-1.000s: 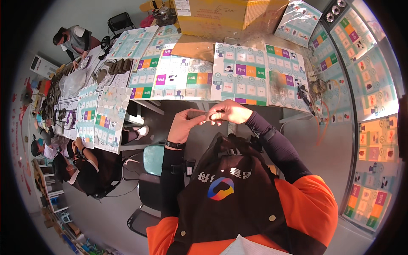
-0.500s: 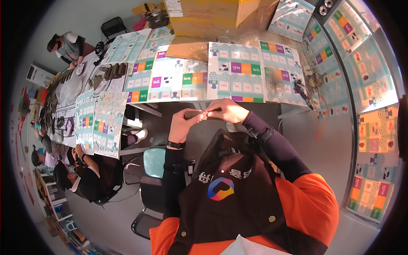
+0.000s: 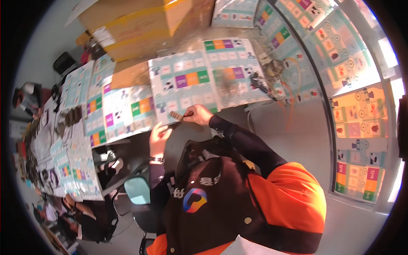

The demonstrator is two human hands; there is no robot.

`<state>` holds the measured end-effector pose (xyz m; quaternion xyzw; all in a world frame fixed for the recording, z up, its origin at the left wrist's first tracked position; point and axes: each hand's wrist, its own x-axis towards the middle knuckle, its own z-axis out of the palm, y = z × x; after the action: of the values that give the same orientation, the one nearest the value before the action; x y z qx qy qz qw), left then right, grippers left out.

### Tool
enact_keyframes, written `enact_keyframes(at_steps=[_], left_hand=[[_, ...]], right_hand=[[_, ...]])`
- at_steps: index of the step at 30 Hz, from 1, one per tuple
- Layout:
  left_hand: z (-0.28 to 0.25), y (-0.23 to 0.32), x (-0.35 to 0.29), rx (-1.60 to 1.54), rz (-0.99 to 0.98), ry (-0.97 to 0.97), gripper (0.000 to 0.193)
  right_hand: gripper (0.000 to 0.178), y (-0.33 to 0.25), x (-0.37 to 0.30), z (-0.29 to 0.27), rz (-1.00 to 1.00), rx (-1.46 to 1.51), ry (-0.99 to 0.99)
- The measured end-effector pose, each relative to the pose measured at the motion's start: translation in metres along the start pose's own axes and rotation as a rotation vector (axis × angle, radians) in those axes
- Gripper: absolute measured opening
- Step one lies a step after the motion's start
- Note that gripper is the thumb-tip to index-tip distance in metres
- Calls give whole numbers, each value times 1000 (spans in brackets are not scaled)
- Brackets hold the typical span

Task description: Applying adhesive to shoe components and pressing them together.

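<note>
My right hand (image 3: pixel 198 115) pinches a short, flat brown strip (image 3: pixel 176 116) between thumb and fingers, just over the front edge of the table. Light bands show across the strip's free end, which points left. Lower and to the left, my left hand (image 3: pixel 160 135) is raised with its fingers curved and apart. Nothing is visible between them, and it does not touch the strip. Beneath the strip lies the white-and-teal printed sheet (image 3: pixel 182 103) that covers this part of the table.
A large cardboard box (image 3: pixel 140 36) stands at the back of the table. Dark tools with cables (image 3: pixel 260 83) lie at its right end. A chair with a teal back (image 3: pixel 137 190) is at my left. Co-workers sit along another table (image 3: pixel 87 178) further left.
My hands have come apart; the right now holds the brown strip by itself, raised at the table edge. My left hand has dropped away. The view has swung to the right.
</note>
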<state>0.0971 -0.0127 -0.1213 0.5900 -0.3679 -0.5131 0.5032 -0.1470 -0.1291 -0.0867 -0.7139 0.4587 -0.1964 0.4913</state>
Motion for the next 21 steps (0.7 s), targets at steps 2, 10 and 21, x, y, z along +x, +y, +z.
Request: enact_keyframes(at_steps=[2, 10, 21], left_hand=[[-4, -31, 7, -16, -99, 29, 53], [-29, -107, -58, -113, -615, 326, 41], [66, -82, -20, 255, -619, 272, 35]], right_hand=[[29, 61, 14, -35, 59, -9, 201], [38, 216, 56, -160, 455, 37, 581], [36, 272, 82, -168, 621, -405, 421]])
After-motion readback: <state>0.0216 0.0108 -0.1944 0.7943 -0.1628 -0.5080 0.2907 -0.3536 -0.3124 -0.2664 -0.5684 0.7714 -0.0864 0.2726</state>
